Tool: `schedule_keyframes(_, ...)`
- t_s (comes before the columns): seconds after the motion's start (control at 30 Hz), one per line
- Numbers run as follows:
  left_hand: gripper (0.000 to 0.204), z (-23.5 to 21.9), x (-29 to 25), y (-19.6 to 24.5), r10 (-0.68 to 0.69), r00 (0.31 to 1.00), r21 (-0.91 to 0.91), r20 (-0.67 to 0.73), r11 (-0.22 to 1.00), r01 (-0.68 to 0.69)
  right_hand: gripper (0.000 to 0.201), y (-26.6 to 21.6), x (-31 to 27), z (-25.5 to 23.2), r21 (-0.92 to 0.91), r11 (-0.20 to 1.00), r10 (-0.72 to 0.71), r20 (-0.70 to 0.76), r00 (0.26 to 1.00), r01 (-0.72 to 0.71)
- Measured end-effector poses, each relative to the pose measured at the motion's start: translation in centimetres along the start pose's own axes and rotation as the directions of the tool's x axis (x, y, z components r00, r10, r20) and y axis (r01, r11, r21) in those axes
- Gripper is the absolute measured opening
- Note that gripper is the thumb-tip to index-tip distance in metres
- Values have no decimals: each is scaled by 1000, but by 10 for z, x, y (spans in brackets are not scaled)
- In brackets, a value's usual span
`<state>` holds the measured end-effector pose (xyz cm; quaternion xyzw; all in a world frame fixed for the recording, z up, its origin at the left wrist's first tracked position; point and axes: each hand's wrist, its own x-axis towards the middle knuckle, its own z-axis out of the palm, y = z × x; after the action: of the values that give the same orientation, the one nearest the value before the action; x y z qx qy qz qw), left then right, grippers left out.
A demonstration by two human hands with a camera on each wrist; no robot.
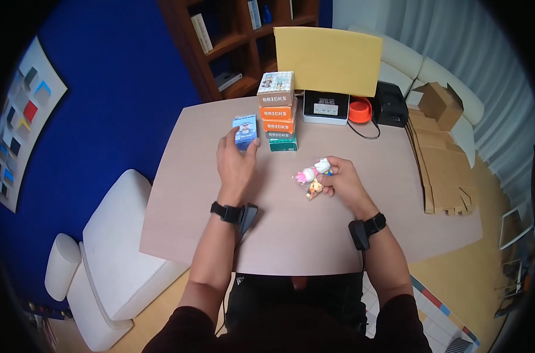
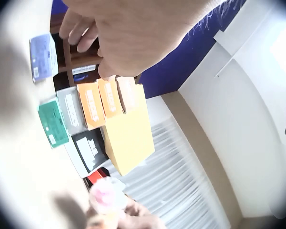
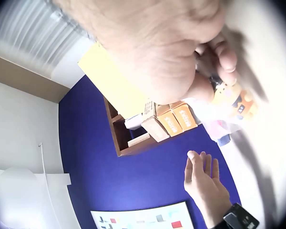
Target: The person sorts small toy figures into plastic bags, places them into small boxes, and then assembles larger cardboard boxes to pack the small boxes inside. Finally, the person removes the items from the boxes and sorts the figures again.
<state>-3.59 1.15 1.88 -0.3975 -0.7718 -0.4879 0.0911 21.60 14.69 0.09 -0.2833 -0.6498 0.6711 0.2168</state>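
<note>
My left hand (image 1: 236, 167) is held over the near end of a small blue box (image 1: 245, 130), fingers loosely bent and thumb apart. In the left wrist view the blue box (image 2: 42, 57) shows clear of the fingers (image 2: 88, 40). My right hand (image 1: 345, 179) grips a bunch of small toy figures over the table. Among them are a white-and-pink figure (image 1: 307, 175) and an orange-yellow figure (image 1: 315, 188), which seem to be in clear wrapping. The right wrist view shows the orange figure (image 3: 236, 101) just below the curled fingertips; the palm hides part of the bunch.
Right of the blue box stands a stack of small boxes marked BRICKS (image 1: 278, 112). Behind are a black-and-white box (image 1: 326, 107), a yellow board (image 1: 329, 62), a red round thing (image 1: 360, 110) and a black device (image 1: 391, 104). Flattened cardboard (image 1: 441, 165) lies along the table's right edge.
</note>
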Motion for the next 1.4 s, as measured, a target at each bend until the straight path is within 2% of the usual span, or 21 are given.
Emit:
schedule_keyframes(0.07, 76, 15, 12, -12, 57, 997, 287, -54, 957, -40, 25, 2, 1, 1, 11, 1000, 15, -25, 1000, -15)
schedule_keyframes(0.1, 76, 23, 17, -18, 60, 997, 289, -57, 957, -41, 25, 4, 2, 1, -1, 1000, 27, -18, 999, -27)
schedule_keyframes(0.17, 89, 34, 29, -19, -158, 982, 319, 100, 940, 119, 25, 7, 5, 0, -16, 1000, 24, -17, 1000, -25)
schedule_keyframes(0.3, 87, 40, 30, -23, -247, 949, 367, 194, 916, 163, 23, 12, 5, -4, -5, 1000, 30, 0, 1000, -30)
schedule_keyframes(0.4, 78, 31, 29, -38, -224, 954, 434, 201, 893, 118, 23, 10, 4, -2, -17, 999, 44, -1, 999, -44)
schedule_keyframes(0.47, 64, 10, 27, -33, -302, 932, 485, 199, 857, 174, 22, 9, 3, -3, -6, 999, 51, 1, 999, -51)
schedule_keyframes(0.6, 62, -7, 31, -43, -303, 930, 521, 206, 839, 158, 21, 8, 3, 0, -51, 998, 35, 23, 999, -34)
schedule_keyframes(0.63, 61, -1, 34, -46, -87, 976, 519, 201, 855, -31, 20, 6, 3, 0, -76, 996, 44, 30, 999, -42)
schedule_keyframes(0.67, 59, 4, 37, -48, 134, 972, 514, 194, 830, -217, 20, 8, 3, 0, -74, 996, 45, 29, 999, -42)
schedule_keyframes(0.7, 59, 10, 38, -50, 135, 972, 512, 193, 831, -217, 20, 10, 4, -1, -68, 997, 46, 37, 998, -44)
schedule_keyframes(0.77, 56, 25, 37, -38, 131, 938, 584, 320, 753, -304, 21, 14, 6, -3, -68, 997, 45, 44, 998, -42)
schedule_keyframes(0.83, 51, 34, 38, -35, 61, 944, 597, 325, 761, -254, 21, 14, 6, -5, -26, 999, 48, 60, 997, -46)
schedule_keyframes(0.9, 46, 38, 41, -34, -133, 929, 589, 346, 802, -104, 21, 12, 4, -5, -17, 999, 49, 56, 997, -48)
schedule_keyframes(1.1, 32, 3, 22, -49, -46, 933, 471, 356, 871, -137, 21, 14, 5, -6, -36, 999, 35, 76, 997, -33)
schedule_keyframes(1.13, 48, -8, 18, -46, -55, 916, 461, 398, 875, -148, 22, 12, 4, -6, -66, 998, 29, 81, 996, -24)
schedule_keyframes(1.17, 48, -18, 14, -47, -59, 912, 468, 406, 871, -152, 22, 12, 4, -5, -55, 998, 34, 81, 996, -29)
schedule_keyframes(1.23, 66, -38, 11, -43, -37, 861, 306, 508, 942, -140, 23, 12, 5, -5, -49, 998, 41, 82, 996, -37)
schedule_keyframes(1.27, 83, -51, 11, -29, -123, 796, 337, 593, 936, -106, 23, 13, 5, -5, -35, 998, 49, 77, 996, -46)
schedule_keyframes(1.3, 83, -60, 10, -22, -127, 787, 341, 603, 933, -111, 25, 14, 5, -5, -29, 999, 45, 79, 996, -43)
schedule_keyframes(1.37, 88, -72, 9, -10, -157, 542, 354, 826, 891, -282, 27, 11, 3, -5, -18, 999, 47, 76, 996, -45)
schedule_keyframes(1.4, 88, -75, 8, -1, -159, 535, 354, 830, 891, -285, 27, 7, 1, -5, -19, 999, 48, 119, 992, -46)
